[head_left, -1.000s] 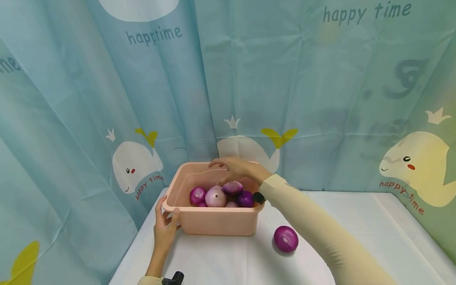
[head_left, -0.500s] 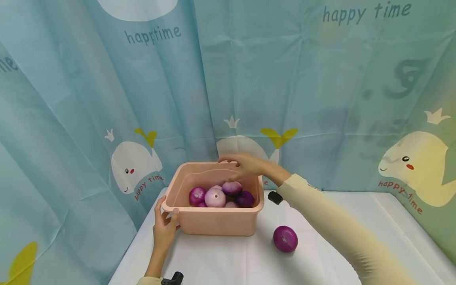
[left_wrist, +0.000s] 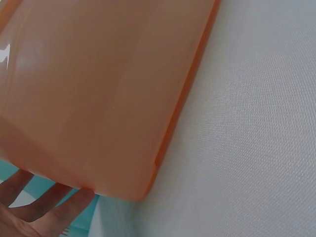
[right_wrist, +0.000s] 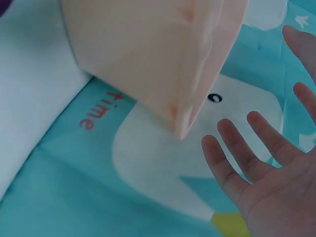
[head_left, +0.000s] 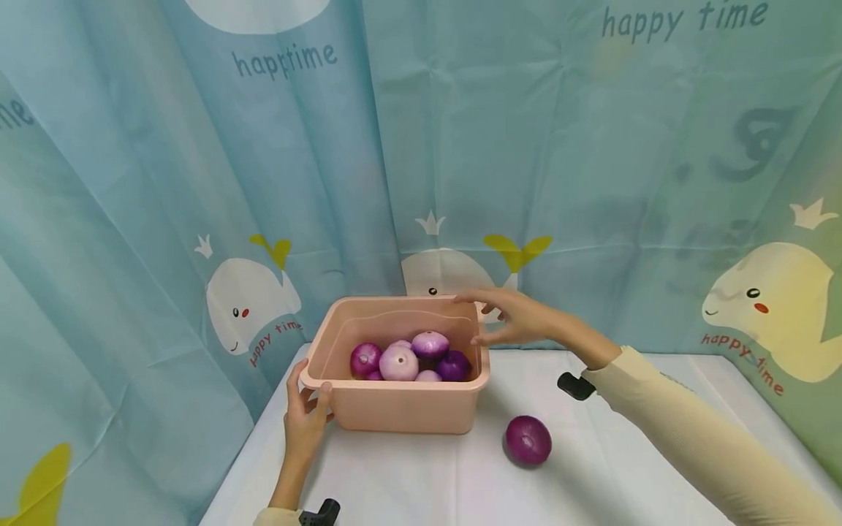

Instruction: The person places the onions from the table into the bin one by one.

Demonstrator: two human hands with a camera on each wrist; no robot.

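A pink plastic tub (head_left: 401, 409) stands on the white table and holds several red onions (head_left: 408, 358). My left hand (head_left: 304, 416) grips the tub's front left corner, thumb on the rim; its fingers (left_wrist: 47, 207) show under the tub (left_wrist: 94, 98) in the left wrist view. My right hand (head_left: 516, 315) hovers empty, fingers spread, just beyond the tub's far right corner. In the right wrist view its fingers (right_wrist: 252, 163) lie straight beside the tub (right_wrist: 158, 54). One more red onion (head_left: 528, 440) lies on the table to the right of the tub.
A light blue curtain (head_left: 592, 183) with whale prints hangs close behind and to the left of the table (head_left: 421, 482). The table's left edge runs near my left forearm. A black wrist mount (head_left: 575, 386) sits on my right sleeve.
My right hand has withdrawn from above the onions in the tub, moving right past the far right corner. The left hand and tub have stayed put.
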